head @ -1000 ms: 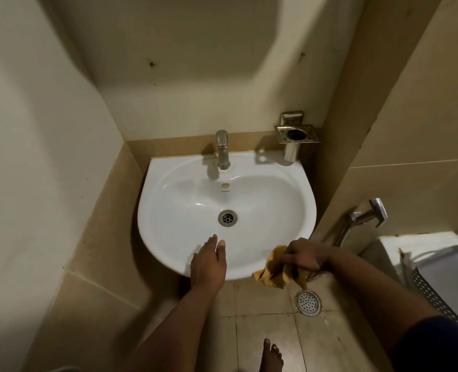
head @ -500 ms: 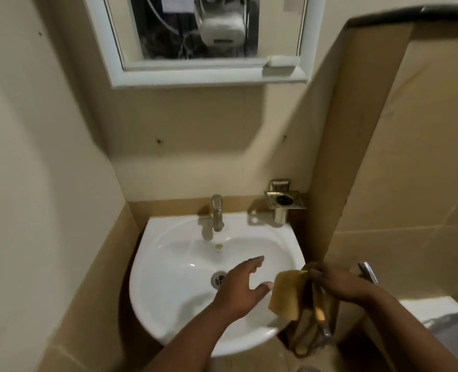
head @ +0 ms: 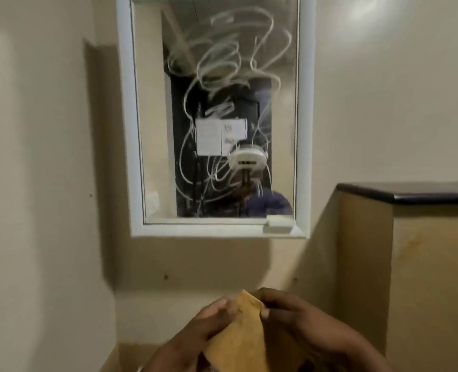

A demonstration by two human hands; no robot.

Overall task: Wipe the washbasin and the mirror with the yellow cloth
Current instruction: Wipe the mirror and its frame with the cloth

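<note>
We stand facing the mirror (head: 214,111), and we hold the cloth (head: 238,336) up in front of us, low in the view and well below the white frame (head: 217,230). Our left hand (head: 201,331) grips the cloth's left edge, fingers curled round it. Our right hand (head: 297,320) pinches its top corner between thumb and fingers. Neither hand touches the glass; the cloth is gathered between them, as if we are folding or bunching it for the wipe.

The mirror is plainly not done. White squiggly streaks loop across most of the glass, thick near the top and trailing down through the middle. A pale label-like patch (head: 221,136) shows on or in the glass; we cannot tell which. A small whitish block (head: 278,224) sits on the frame's lower right ledge.

The basin is out of view here, so we cannot judge from this moment whether it is clean. Only a strip of tan tile shows at the bottom edge beside our arms. To the right stands a tiled partition with a dark ledge (head: 410,193).

As we read it, the mirror half of the job is all ahead: raise the cloth, press it to the glass, and work through the streaks from top to bottom.
</note>
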